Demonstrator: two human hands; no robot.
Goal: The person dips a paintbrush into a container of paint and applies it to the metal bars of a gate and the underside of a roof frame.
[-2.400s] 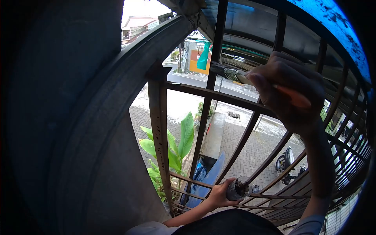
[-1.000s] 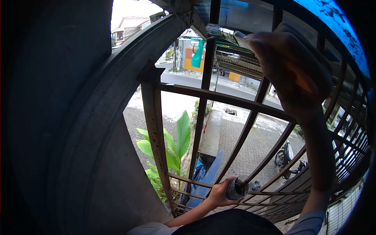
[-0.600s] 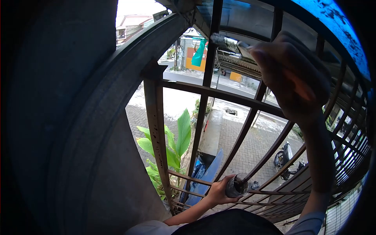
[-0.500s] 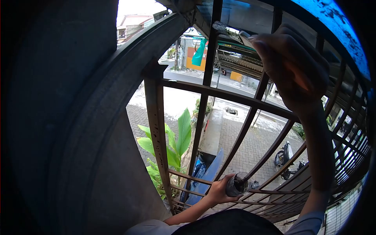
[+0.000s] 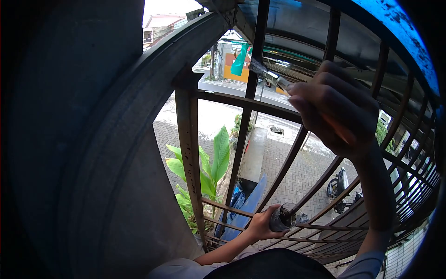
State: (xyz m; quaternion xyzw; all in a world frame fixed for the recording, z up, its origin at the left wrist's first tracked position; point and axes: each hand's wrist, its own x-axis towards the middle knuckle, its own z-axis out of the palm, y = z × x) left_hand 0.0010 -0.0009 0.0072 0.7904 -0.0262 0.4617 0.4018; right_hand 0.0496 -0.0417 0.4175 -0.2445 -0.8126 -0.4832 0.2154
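Observation:
In my right hand [image 5: 337, 109] I grip a paintbrush [image 5: 276, 80], its dark bristles against an upright bar [image 5: 255, 60] of the metal railing. The fingers are closed round its handle. Lower down, my left hand [image 5: 260, 226] is wrapped round a small clear plastic cup [image 5: 282, 219] with dark contents, held beside the lower bars. What exactly fills the cup is hard to make out.
A grey wall [image 5: 93, 153] rises on the left. A horizontal rail [image 5: 251, 103] crosses the bars. Beyond the railing are a leafy plant [image 5: 220, 153], a paved yard [image 5: 283, 160] and a parked motorcycle [image 5: 339, 188]. Blue sheeting [image 5: 399, 28] hangs at the upper right.
My right hand and the paintbrush have moved down along the upright bar. My left hand and the cup stay in almost the same place.

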